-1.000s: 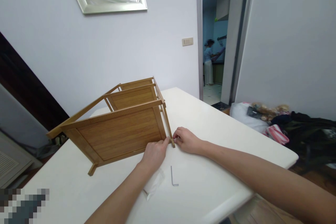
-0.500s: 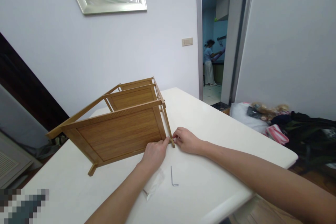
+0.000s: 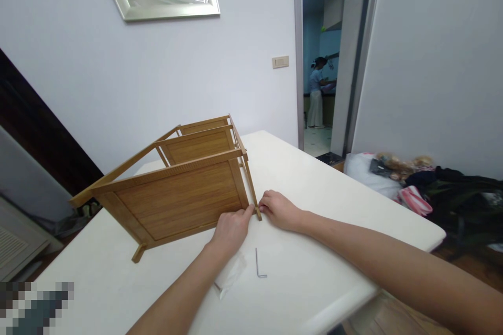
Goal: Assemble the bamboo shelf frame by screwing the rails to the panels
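A brown wooden shelf unit (image 3: 176,201) with several panels lies on its side on the white table. My left hand (image 3: 231,227) is closed at its lower near corner, with the thumb or a finger reaching toward the leg. On the other side of that leg, my right hand (image 3: 280,211) has its fingers pinched together against the wood. Whatever they pinch is too small or hidden to make out. An L-shaped hex key (image 3: 257,264) rests on the table between my forearms. Beside my left wrist lies a clear plastic bag (image 3: 228,277), partly covered by the arm.
The white table (image 3: 314,272) stands close to the wall, its right corner jutting out. Beyond the table on the right is a pile of clothes and bags (image 3: 444,199). Through the doorway, a person (image 3: 316,91) stands in another room.
Both my hands stay at the same shelf corner, the right fingers shifting only slightly. The person in the doorway has turned and moved a little. Shelf and hex key keep their places.
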Tool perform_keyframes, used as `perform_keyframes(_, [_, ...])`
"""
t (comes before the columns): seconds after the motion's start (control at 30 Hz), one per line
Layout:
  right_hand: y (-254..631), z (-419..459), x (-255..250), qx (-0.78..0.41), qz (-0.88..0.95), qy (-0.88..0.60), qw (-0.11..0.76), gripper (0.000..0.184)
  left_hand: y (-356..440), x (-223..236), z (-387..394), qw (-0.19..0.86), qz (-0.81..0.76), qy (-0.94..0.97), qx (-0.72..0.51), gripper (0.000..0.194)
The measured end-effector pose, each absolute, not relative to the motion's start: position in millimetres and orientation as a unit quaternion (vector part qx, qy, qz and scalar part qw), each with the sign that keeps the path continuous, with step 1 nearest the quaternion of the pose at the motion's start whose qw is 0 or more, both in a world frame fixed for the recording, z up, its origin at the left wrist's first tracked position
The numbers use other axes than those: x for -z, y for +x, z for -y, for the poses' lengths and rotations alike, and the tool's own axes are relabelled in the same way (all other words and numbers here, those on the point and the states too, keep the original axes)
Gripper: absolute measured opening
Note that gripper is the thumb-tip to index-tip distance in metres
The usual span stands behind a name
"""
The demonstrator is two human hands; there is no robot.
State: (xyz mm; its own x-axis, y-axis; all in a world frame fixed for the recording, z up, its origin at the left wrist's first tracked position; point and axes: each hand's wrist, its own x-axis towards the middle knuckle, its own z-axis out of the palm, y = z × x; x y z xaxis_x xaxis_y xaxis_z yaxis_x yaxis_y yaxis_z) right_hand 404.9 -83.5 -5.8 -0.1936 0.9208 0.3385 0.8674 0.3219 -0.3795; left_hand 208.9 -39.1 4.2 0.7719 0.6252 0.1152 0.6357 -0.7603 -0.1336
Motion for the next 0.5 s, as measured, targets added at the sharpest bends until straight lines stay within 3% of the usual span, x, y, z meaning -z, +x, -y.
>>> perform_keyframes(0.5, [405.9, 82.1, 7.3, -0.063, 0.769, -0.578, 0.264, 0.011, 209.0, -6.0, 40.1, 0.084, 0.336, -0.938, 0.032, 0.035])
